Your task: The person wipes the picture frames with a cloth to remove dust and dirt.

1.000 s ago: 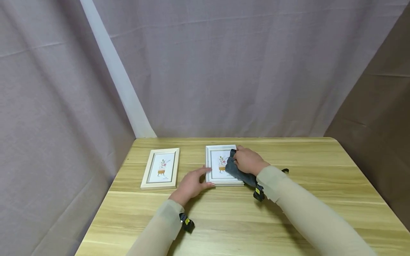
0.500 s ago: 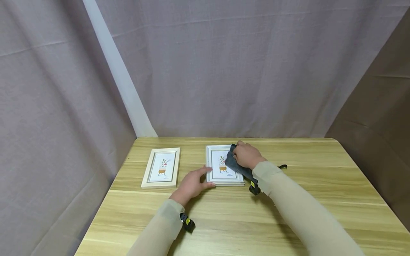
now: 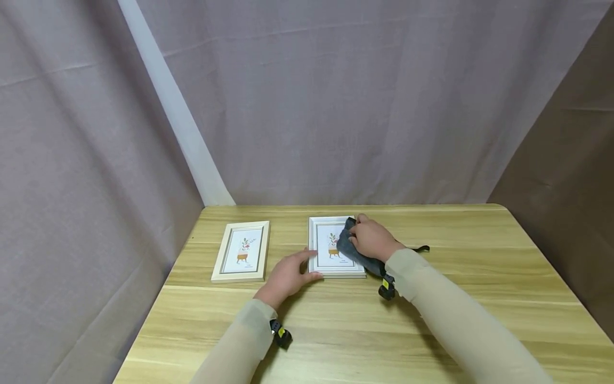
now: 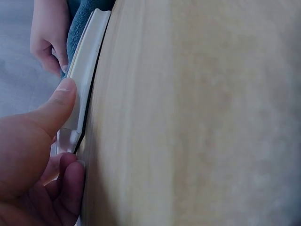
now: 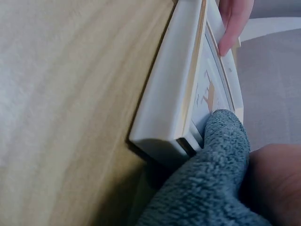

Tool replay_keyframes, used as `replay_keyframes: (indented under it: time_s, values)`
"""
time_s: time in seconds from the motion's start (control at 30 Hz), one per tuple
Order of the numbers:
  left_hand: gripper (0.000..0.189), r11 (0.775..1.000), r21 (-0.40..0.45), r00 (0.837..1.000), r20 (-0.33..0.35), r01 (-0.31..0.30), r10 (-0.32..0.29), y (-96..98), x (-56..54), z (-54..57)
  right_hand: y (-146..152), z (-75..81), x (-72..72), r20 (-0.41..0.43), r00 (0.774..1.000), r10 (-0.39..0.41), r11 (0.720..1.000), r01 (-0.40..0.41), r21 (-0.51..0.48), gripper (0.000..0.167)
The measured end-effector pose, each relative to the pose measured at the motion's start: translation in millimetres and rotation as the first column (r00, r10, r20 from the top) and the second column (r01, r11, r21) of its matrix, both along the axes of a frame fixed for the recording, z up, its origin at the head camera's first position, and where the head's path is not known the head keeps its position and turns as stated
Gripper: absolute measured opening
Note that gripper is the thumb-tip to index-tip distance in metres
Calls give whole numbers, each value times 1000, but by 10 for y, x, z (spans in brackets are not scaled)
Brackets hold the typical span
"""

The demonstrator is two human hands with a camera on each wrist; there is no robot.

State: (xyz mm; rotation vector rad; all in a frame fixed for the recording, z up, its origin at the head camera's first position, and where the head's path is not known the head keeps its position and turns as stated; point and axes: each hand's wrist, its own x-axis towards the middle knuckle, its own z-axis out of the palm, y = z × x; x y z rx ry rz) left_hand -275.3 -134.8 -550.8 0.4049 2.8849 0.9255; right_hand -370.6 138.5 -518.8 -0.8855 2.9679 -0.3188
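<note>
A white picture frame (image 3: 314, 234) lies flat on the wooden table, with a drawing of a plant in an orange pot behind its pane. My left hand (image 3: 287, 277) holds its lower left corner; in the left wrist view the thumb (image 4: 59, 103) presses on the frame's side. With bent fingers my right hand (image 3: 373, 240) grips a dark blue-grey cloth (image 3: 352, 252), which lies over the right part of the pane. Up close in the right wrist view, the fluffy cloth (image 5: 221, 155) touches the pane. Part of the right hand's fingers is hidden there.
A cream picture frame (image 3: 220, 261) with a similar drawing lies to the left. From behind the right wrist sticks out a black strap (image 3: 422, 249). Grey curtains (image 3: 336, 106) hang behind the wooden table (image 3: 336, 330).
My right hand and the cloth have shifted slightly over the right side of the white frame. The left hand and both frames stay in place.
</note>
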Motion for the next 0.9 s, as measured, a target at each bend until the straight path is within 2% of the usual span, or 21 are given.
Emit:
replay_keyframes:
  time_s: [0.3, 0.47, 0.57, 0.73, 0.9]
  values:
    - [74, 1000, -5, 1000, -9, -13, 13, -58, -6, 16, 6, 40, 186, -29, 998, 64, 997, -65, -39, 27]
    - [73, 1000, -6, 1000, 0, -17, 17, -38, -39, 16, 88, 3, 358, -74, 988, 133, 988, -139, -73, 30]
    - [73, 1000, -11, 1000, 3, -12, 12, -25, -56, 14, 143, -32, 447, -85, 985, 148, 985, -155, -78, 31]
    - [74, 1000, -7, 1000, -13, -7, 6, -17, -78, 6, 205, -60, 549, -107, 980, 168, 980, -178, -93, 28]
    - [75, 1000, -11, 1000, -18, 0, 0, -25, -104, -21, 252, -41, 643, -119, 968, 221, 969, -232, -84, 25]
